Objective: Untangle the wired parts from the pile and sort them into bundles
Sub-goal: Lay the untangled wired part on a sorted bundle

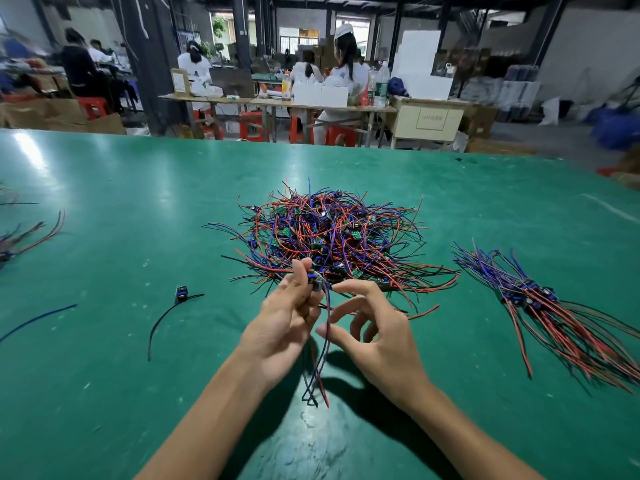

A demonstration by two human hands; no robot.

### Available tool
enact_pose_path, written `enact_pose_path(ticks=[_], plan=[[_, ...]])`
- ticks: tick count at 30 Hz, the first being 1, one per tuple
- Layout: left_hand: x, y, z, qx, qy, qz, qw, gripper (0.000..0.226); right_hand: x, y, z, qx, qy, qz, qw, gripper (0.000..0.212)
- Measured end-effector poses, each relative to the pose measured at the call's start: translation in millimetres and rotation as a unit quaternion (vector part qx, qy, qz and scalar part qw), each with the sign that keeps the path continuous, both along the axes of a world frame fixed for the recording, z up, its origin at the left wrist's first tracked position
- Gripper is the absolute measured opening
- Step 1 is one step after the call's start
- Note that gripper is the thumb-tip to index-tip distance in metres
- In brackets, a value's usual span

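Left hand (287, 320) pinches one wired module (317, 282) mid-frame, just below the tangled pile (332, 237); its leads dangle twd the mat. Right hand (374, 337) loose, fingers curled, gripping nothing. Sorted bundle (540, 303) at right. Risk: dangling leads snag pile strands, dragging more out.

Bench (138, 188): spans the near scene, carrying every wired part.
Pile (332, 237): on the bench at centre, just beyond both hands.
Left hand (287, 320): near centre, above the bench, its fingers (299, 271) at the pile's near edge around one wired part (317, 282).
Right hand (377, 334): just right of the left hand, the part's wires hanging between them.
Sorted bundle (540, 299): right of the pile, well apart.
Lone part (181, 294): left of the hands.
Left edge: more wires (31, 233), possibly another bundle.
Far side: work tables (277, 102) with seated people (346, 74) behind the bench.
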State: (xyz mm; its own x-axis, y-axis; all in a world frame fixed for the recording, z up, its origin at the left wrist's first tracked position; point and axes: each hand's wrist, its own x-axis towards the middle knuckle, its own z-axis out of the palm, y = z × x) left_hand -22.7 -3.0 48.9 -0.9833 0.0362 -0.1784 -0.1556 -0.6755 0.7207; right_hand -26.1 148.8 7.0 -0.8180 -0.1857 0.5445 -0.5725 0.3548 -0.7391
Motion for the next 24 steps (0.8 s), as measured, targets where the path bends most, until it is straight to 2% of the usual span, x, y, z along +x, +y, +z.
enact_pose_path(ticks=[4, 8, 11, 13, 16, 21, 24], plan=[[1, 6, -7, -0.035, 0.027, 0.003, 0.999, 0.043, 3, -1, 7, -0.093, -0.025, -0.010, 0.995, 0.026], [0, 8, -11, -0.085, 0.049, 0.022, 0.995, 0.036, 3, 4, 17, -0.214, -0.101, 0.015, 0.972, 0.017], [5, 11, -12, -0.132, 0.119, 0.044, 0.983, 0.030, 2, 4, 25, -0.286, -0.160, 0.012, 0.945, 0.018], [8, 13, -12, -0.192, 0.182, 0.060, 0.962, 0.019, -1, 4, 28, -0.348, -0.230, 0.010, 0.909, 0.022], [10, 14, -12, -0.234, 0.225, 0.085, 0.942, 0.017, -5, 9, 30, -0.376, -0.318, 0.037, 0.869, 0.023], [9, 15, -17, -0.337, 0.316, 0.098, 0.882, 0.024, -9, 22, 32, -0.395, -0.375, 0.083, 0.834, 0.029], [4, 10, -21, -0.445, 0.368, 0.133, 0.805, 0.033, -11, 30, 36, -0.372, -0.382, 0.103, 0.840, 0.040]])
